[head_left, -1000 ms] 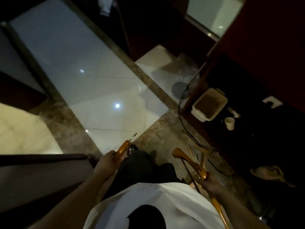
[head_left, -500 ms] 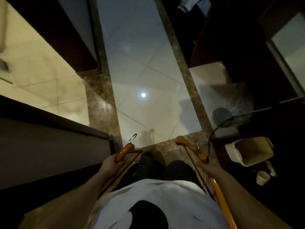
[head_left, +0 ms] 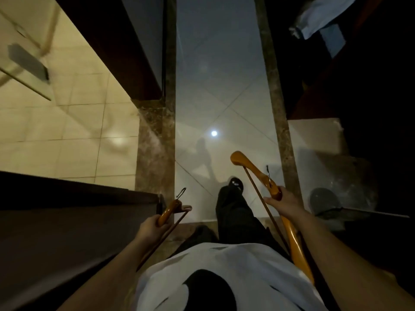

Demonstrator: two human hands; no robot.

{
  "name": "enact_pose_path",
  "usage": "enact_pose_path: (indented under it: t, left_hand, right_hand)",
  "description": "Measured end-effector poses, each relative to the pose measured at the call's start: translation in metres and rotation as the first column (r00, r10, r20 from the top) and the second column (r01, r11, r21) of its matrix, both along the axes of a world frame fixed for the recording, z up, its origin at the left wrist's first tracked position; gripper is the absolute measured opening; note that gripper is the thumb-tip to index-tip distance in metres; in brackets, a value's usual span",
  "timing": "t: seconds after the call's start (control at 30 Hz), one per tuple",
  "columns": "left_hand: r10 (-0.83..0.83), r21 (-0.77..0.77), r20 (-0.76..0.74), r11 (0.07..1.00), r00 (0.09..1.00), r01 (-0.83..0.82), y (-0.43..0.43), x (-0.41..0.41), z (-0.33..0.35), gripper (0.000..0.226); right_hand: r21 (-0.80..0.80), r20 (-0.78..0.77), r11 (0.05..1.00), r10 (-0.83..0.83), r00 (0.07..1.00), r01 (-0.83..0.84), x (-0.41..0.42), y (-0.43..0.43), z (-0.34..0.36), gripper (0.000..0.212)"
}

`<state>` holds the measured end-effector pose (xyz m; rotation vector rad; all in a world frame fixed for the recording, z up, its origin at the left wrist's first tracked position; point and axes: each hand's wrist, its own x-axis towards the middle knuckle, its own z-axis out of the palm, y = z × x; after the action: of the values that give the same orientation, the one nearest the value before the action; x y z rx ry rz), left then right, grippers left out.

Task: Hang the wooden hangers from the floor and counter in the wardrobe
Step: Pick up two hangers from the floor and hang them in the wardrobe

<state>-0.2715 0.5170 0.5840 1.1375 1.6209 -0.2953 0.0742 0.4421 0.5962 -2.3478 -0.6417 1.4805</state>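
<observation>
1. You are standing over the pale tiled floor (head_left: 224,104), and I am taking it as the landmark for everything else. It is running away from you between two brown marble strips, with one dark-trousered leg stepping out onto it, so by my reading you are walking, carrying rather than hanging.
2. The dark furniture to the right of the floor (head_left: 370,86) is sitting in deep shadow. You are not facing any rail, and I cannot tell whether that dark mass is the wardrobe.
3. Your right hand (head_left: 284,204) is clamping the neck of the larger wooden hanger (head_left: 253,168), held above the right side of the floor. Its curved end is pointing forward, its metal hook is standing up just beside your fingers, and its other arm is trailing back past your hip.
4. Your left hand (head_left: 151,226) is closing round the second hanger (head_left: 169,212), above the near left edge of the floor, hook uppermost and thin bar slanting back toward your body.
5. Your hands are staying well apart, one on each side of your body.
6. Judging progress: two hangers are collected and neither is hung yet. No other hangers are showing on the floor here, and no counter is clearly showing, so I cannot say how many remain.
</observation>
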Motion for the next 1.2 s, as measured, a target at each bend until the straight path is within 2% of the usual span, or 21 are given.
enact_pose_path:
  t: [0.1, 0.17, 0.27, 0.5, 0.7, 0.93, 1.07, 1.2]
  left_hand:
    - [0.028, 0.037, -0.048, 0.999, 0.998, -0.027, 0.031, 0.033, 0.003, 0.014]
    - [0.044, 0.054, -0.064, 0.998, 0.997, -0.041, 0.055, 0.060, 0.007, 0.010]
    - [-0.021, 0.106, -0.084, 0.994, 0.996, 0.030, 0.097, 0.105, 0.009, 0.006]
    - [-0.065, 0.198, 0.026, 0.978, 0.998, 0.059, 0.183, 0.209, 0.020, 0.008]
    - [-0.111, 0.236, 0.084, 0.968, 0.990, 0.089, 0.252, 0.245, 0.022, 0.006]
    - [-0.040, 0.178, -0.044, 0.983, 0.998, 0.047, 0.346, 0.217, 0.003, 0.008]
    - [0.016, 0.141, -0.093, 0.990, 0.996, -0.003, 0.401, 0.193, 0.004, 0.006]
    - [0.029, 0.151, -0.123, 0.989, 0.992, -0.010, 0.461, 0.177, 0.010, 0.015]
  right_hand:
    - [-0.049, -0.035, 0.999, 0.005, 0.999, -0.006, 0.033, 0.027, -0.006, 0.046]
    - [-0.097, -0.062, 0.995, -0.015, 0.998, 0.009, 0.057, 0.038, -0.008, 0.051]
    - [-0.165, -0.091, 0.986, -0.037, 0.995, 0.022, 0.094, 0.053, -0.008, 0.052]
    - [-0.254, -0.071, 0.966, -0.066, 0.995, 0.046, 0.169, 0.089, -0.011, 0.052]
    - [-0.305, -0.024, 0.952, -0.047, 0.999, 0.037, 0.202, 0.151, -0.019, 0.056]
    - [-0.240, -0.051, 0.969, 0.054, 0.997, -0.065, 0.202, 0.299, -0.010, 0.055]
    - [-0.142, -0.061, 0.978, 0.145, 0.988, -0.152, 0.197, 0.389, 0.005, 0.054]
    - [-0.020, -0.059, 0.981, 0.194, 0.979, -0.195, 0.197, 0.467, 0.018, 0.050]
